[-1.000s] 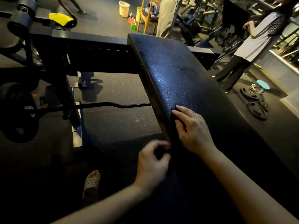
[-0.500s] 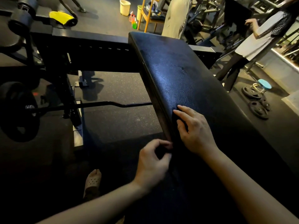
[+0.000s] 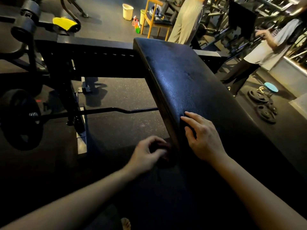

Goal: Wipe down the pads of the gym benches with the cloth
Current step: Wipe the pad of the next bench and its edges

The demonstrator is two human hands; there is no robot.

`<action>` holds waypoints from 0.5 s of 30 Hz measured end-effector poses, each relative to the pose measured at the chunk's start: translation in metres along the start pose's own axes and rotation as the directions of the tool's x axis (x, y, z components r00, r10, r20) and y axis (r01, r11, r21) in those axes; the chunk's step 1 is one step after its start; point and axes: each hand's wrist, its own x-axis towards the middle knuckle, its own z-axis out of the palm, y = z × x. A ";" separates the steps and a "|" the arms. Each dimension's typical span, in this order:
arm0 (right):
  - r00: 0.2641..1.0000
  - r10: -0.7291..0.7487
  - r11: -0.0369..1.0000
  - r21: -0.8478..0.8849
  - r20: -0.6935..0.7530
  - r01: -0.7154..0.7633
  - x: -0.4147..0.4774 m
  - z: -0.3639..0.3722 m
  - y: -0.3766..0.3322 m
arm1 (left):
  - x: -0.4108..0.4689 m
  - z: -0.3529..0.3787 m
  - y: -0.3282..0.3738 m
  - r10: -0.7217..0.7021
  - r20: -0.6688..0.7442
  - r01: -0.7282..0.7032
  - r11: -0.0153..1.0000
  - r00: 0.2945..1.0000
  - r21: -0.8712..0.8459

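A long black leather bench pad slopes from upper centre down to the lower right. My right hand lies flat on the pad near its left edge, fingers straight and spread. A dark patch under its fingertips may be part of the cloth; I cannot tell. My left hand is curled at the pad's side edge, just left of the right hand. It pinches a dark, reddish cloth that is hard to make out in the shadow.
A barbell with a black plate lies on the floor to the left, under a black rack beam. A yellow cloth, bucket, spray bottles and wooden chair stand behind. Two people and loose plates are at right.
Both hands stay at the same spot on the pad's left edge, with only slight finger movement of the left hand. The person behind the pad has shifted to the right.
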 end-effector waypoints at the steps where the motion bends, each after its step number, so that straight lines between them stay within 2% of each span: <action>1: 1.000 0.004 1.000 -0.003 0.011 -0.004 -0.001 -0.001 -0.001 | 0.010 -0.014 0.000 -0.033 -0.042 0.034 0.999 0.999 0.018; 3: 1.000 0.003 1.000 -0.009 0.025 -0.003 -0.002 -0.002 -0.003 | 0.032 -0.040 0.008 -0.083 -0.149 0.090 0.995 0.985 0.039; 5: 1.000 -0.005 1.000 -0.017 0.020 0.005 -0.002 -0.003 -0.003 | 0.060 -0.063 0.014 -0.110 -0.235 0.110 0.994 0.966 -0.011; 7: 1.000 0.001 1.000 -0.016 0.011 -0.001 -0.002 -0.003 -0.003 | 0.090 -0.081 0.025 -0.124 -0.270 0.111 0.992 0.955 -0.063; 9: 1.000 0.011 1.000 -0.013 -0.003 -0.011 -0.001 -0.003 -0.005 | 0.120 -0.092 0.032 -0.157 -0.270 0.129 0.984 0.950 -0.120; 12: 1.000 0.018 1.000 0.001 -0.012 -0.018 -0.001 -0.001 -0.005 | 0.146 -0.091 0.032 -0.230 -0.175 0.191 0.958 0.957 -0.214; 15: 1.000 0.025 1.000 0.003 -0.019 -0.025 -0.001 -0.001 -0.006 | 0.160 -0.090 0.025 -0.277 -0.148 0.243 0.946 0.949 -0.216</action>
